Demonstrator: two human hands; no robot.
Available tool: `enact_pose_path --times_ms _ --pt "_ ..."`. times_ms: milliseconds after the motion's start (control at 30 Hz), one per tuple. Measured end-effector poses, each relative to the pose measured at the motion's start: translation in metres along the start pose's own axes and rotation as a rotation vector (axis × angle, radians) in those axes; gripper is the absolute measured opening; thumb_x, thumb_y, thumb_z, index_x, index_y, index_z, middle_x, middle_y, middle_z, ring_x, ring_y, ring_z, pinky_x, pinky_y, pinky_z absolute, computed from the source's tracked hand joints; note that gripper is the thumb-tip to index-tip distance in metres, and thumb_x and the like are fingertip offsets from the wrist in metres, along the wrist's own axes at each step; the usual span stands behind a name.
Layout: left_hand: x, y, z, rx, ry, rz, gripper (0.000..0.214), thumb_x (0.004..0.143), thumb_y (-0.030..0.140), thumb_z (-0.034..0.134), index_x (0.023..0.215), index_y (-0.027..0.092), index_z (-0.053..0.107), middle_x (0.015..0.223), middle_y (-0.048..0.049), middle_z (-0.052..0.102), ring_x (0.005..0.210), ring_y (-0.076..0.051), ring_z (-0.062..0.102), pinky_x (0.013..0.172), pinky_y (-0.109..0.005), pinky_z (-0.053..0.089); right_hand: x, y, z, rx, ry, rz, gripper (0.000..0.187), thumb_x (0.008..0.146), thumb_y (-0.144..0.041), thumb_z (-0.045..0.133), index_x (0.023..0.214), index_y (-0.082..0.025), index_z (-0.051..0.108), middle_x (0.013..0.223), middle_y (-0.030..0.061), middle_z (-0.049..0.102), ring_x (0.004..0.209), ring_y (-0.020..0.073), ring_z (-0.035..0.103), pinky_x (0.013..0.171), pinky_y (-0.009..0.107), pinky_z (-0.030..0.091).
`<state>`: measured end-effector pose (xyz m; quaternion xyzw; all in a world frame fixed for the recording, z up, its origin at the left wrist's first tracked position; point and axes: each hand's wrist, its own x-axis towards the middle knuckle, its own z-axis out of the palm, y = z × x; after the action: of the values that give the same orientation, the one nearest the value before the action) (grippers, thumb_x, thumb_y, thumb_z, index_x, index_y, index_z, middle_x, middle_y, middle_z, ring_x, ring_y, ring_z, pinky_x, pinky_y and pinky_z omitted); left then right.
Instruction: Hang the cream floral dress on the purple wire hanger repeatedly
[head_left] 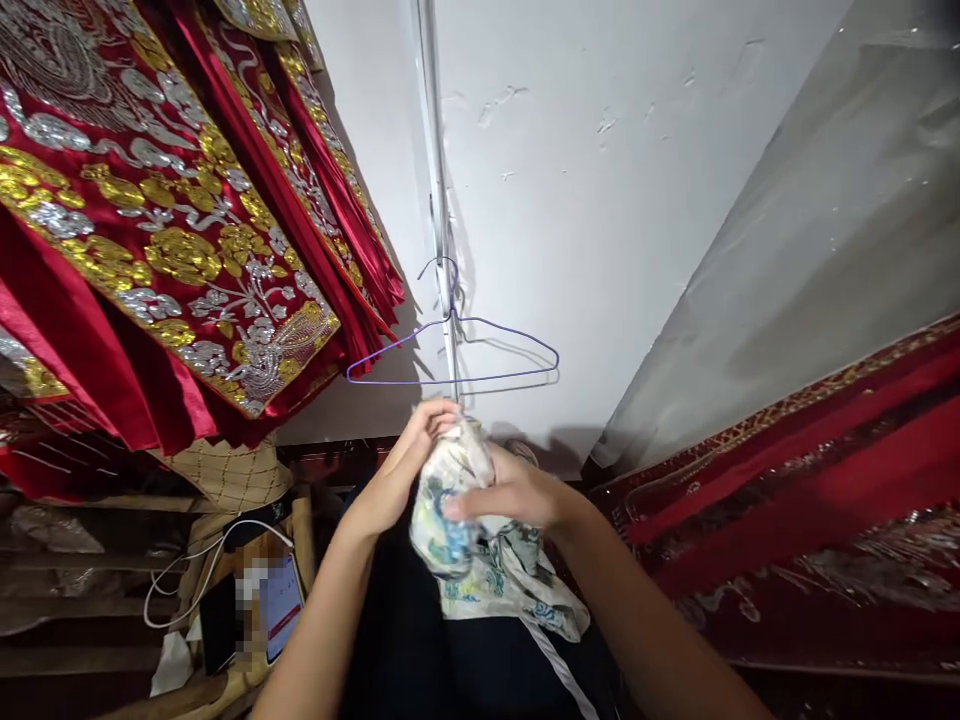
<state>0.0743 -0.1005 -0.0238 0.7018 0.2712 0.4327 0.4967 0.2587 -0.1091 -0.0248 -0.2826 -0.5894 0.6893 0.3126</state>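
Note:
A white floral garment [487, 590] with blue, green and yellow patterns is bunched up between my two hands, low in the middle of the head view. My left hand [405, 465] is closed on its upper left edge, fingers curled over the cloth. My right hand [517, 495] grips the cloth from the right, thumb laid across the front and the other fingers hidden behind it. A thin white strap [559, 660] trails from the garment's lower edge. Just above my hands, a purple wire hanger [499, 325] hangs bare; I touch no part of it.
A metal rail [433, 130] runs down the pale wall and carries the hanger. Red embroidered costumes [225, 260] hang at left. Red fabric under clear plastic [810, 470] stands at right. Lower left, a tablet [285, 600] and white cable [155, 600] lie on a bamboo chair [302, 540].

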Motion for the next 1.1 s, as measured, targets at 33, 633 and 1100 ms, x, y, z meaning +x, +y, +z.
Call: enact_pose_path --times_ms 33,633,1100 --pt "-0.007 -0.008 -0.008 0.002 -0.069 -0.058 0.048 0.103 0.056 0.033 0.137 0.026 0.05 0.13 -0.0103 0.059 0.126 -0.026 0.052 0.108 -0.038 0.04 0.001 -0.01 -0.006 -0.026 -0.001 0.042 0.035 0.066 -0.023 0.086 0.096 -0.017 0.069 0.081 0.0004 0.068 0.076 0.0181 0.065 0.074 0.032 0.053" --pt "-0.059 0.043 -0.102 0.44 0.099 -0.331 0.043 0.089 0.056 0.056 0.065 0.02 0.051 0.058 0.0007 0.044 0.053 -0.014 0.038 0.051 -0.025 0.03 0.093 0.035 -0.106 -0.344 0.675 -0.333 0.016 0.076 -0.035 0.064 0.079 -0.02 0.069 0.064 -0.0007 0.061 0.068 0.0178 0.056 0.067 0.029 0.046" --pt "0.023 -0.004 -0.138 1.149 -0.19 -0.309 0.037 0.094 0.043 0.045 0.104 0.018 0.071 0.115 -0.0125 0.071 0.106 -0.029 0.066 0.098 -0.039 0.047 0.02 0.049 -0.113 -0.649 0.636 -0.377 0.009 0.063 -0.019 0.051 0.059 -0.02 0.043 0.06 -0.0041 0.037 0.061 0.0117 0.03 0.057 0.027 0.023"
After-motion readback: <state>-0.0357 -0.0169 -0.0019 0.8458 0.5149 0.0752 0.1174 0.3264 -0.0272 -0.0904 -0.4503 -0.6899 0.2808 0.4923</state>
